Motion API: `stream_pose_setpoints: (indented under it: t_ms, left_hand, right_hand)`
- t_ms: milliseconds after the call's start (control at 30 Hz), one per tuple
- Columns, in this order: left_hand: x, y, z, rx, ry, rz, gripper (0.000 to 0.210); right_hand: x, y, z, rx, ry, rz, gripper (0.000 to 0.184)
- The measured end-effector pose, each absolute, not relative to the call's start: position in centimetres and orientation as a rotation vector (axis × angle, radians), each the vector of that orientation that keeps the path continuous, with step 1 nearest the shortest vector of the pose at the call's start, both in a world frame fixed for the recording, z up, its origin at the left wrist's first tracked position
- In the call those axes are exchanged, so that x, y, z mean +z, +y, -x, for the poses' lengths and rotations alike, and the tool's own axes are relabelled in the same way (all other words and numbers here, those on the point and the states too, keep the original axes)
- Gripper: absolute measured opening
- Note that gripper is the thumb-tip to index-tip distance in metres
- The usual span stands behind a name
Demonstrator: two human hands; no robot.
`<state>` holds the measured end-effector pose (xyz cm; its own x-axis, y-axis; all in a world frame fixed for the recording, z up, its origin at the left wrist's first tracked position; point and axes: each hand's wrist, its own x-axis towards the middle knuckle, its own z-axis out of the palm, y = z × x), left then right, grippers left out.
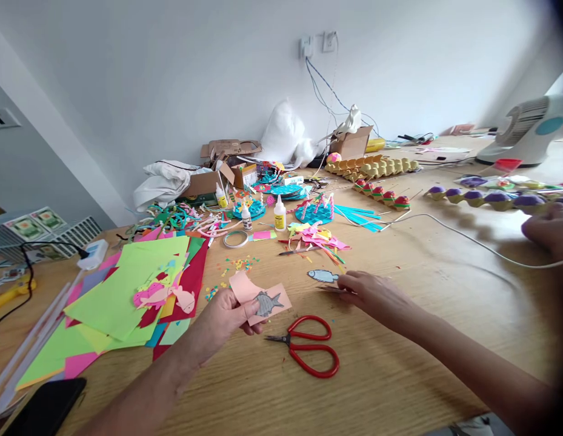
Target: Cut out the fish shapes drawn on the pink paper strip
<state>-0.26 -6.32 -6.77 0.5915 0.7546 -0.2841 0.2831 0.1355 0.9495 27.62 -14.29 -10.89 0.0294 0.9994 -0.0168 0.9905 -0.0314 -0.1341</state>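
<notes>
My left hand is closed on a folded piece of peach paper, its thumb pressing a grey fish cutout flat against the paper. Low over the table, my right hand has its fingers pinched on a thin dark pencil, mostly hidden by the fingers. Just beyond those fingertips lies a light blue fish cutout. Red-handled scissors rest on the wood between my forearms, blades slightly apart and pointing left.
Coloured paper sheets with pink fish cutouts spread on the left, near a phone. Glue bottles, a tape roll and paper strips stand or lie ahead. Another person's hand is at right, by painted egg-carton strips and a cable.
</notes>
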Motion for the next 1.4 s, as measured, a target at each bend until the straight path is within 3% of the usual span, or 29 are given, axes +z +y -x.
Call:
stream_pose_setpoints:
  t_ms: [233, 667, 833, 1100, 1400]
  left_hand:
    - [-6.9, -6.2, 0.2, 0.437, 0.938, -1.426, 0.035]
    - [-7.1, -5.9, 0.2, 0.430, 0.929, -1.460, 0.029]
    - [-7.3, -6.0, 0.2, 0.425, 0.913, -1.456, 0.030]
    - [-7.4, -5.9, -0.1, 0.402, 0.960, -1.418, 0.034]
    - [-7.7, -5.9, 0.2, 0.414, 0.961, -1.436, 0.032]
  right_hand:
    - [-11.5, -16.0, -28.6, 0.212, -2.191, 2.124, 0.022]
    - [-11.3, -15.7, -29.7, 0.419, -1.655, 2.141, 0.020]
    - [-11.3, -15.7, -29.5, 0.309, -1.753, 2.186, 0.011]
    - [-11.2, -16.3, -29.3, 0.016, -1.909, 2.038, 0.022]
    - [-10.1, -18.0, -27.6, 0.275, -2.213, 2.025, 0.019]
